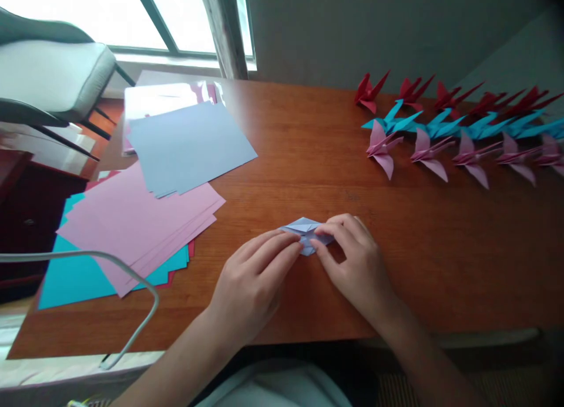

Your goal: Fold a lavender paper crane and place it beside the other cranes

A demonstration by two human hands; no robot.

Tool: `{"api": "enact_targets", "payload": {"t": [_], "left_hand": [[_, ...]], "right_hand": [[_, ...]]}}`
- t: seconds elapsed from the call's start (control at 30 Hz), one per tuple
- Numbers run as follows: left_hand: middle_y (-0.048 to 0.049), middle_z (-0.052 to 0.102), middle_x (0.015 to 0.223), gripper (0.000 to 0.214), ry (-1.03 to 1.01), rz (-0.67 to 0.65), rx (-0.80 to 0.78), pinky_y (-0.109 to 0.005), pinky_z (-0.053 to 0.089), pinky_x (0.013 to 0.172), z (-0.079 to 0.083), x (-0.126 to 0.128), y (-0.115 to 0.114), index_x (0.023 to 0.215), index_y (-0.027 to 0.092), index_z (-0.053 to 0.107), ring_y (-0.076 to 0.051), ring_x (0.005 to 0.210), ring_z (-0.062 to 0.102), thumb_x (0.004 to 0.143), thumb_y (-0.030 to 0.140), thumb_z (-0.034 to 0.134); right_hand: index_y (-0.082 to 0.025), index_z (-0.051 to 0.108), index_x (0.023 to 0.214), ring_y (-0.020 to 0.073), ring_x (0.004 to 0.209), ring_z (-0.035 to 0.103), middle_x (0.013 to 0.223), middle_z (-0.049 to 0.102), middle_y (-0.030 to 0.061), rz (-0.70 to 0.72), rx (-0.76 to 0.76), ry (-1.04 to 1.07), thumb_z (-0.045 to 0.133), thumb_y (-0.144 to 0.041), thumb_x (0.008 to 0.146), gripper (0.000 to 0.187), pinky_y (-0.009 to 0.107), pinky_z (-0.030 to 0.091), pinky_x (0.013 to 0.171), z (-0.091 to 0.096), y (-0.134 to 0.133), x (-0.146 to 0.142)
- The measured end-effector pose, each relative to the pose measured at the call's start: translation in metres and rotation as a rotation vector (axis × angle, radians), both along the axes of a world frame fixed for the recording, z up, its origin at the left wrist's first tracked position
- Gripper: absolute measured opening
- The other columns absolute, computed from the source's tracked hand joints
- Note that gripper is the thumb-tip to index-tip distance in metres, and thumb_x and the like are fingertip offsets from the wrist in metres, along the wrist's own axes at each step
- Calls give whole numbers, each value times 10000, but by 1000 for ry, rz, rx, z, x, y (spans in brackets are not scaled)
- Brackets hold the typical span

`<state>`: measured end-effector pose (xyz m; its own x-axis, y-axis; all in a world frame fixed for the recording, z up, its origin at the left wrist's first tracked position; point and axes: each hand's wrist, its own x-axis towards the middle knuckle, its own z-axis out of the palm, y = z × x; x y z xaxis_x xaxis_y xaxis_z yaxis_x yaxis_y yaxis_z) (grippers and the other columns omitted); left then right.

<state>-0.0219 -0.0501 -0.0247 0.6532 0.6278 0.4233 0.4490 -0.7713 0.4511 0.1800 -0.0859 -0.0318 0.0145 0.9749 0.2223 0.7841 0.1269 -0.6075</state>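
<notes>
A small piece of folded pale blue-lilac origami paper (304, 225) lies on the table in front of me, pointed at its far side. My left hand (255, 272) grips its left part, with the fingertips pressed together on the near edge. On the other side, my right hand (355, 260) pinches the right part between thumb and forefinger. Both hands cover the paper's side corners, and their fingertips nearly meet at its middle.
At the left lie overlapping sheets: light blue paper (189, 145), pink paper (132, 219) and turquoise paper (74, 283). A white cable (110, 255) arches over them. At the back right of the wooden table (282, 137) stand rows of red cranes (366, 93), turquoise cranes (394, 122) and pink cranes (382, 148).
</notes>
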Motion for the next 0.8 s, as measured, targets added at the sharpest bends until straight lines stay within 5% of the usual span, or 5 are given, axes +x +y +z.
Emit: {"api": "enact_targets", "payload": {"t": [0.2, 0.8], "left_hand": [[-101, 736, 1192, 277, 58, -36, 66, -385, 552, 917, 3, -3, -17, 1167, 114, 664, -252, 1077, 663, 940, 90, 507], [-132, 595, 1439, 392, 249, 39, 56, -458, 459, 1055, 4, -3, -15, 1330, 109, 590, -298, 1316, 559, 954, 170, 500]], "right_hand": [[-179, 611, 1201, 240, 1083, 595, 1143, 598, 111, -28, 57, 13, 627, -173, 910, 292, 383, 508, 965, -4, 0, -1], [-169, 678, 1137, 244, 886, 582, 954, 662, 99, -27, 78, -303, 569, -266, 970, 222, 392, 508, 804, 4, -32, -18]]}}
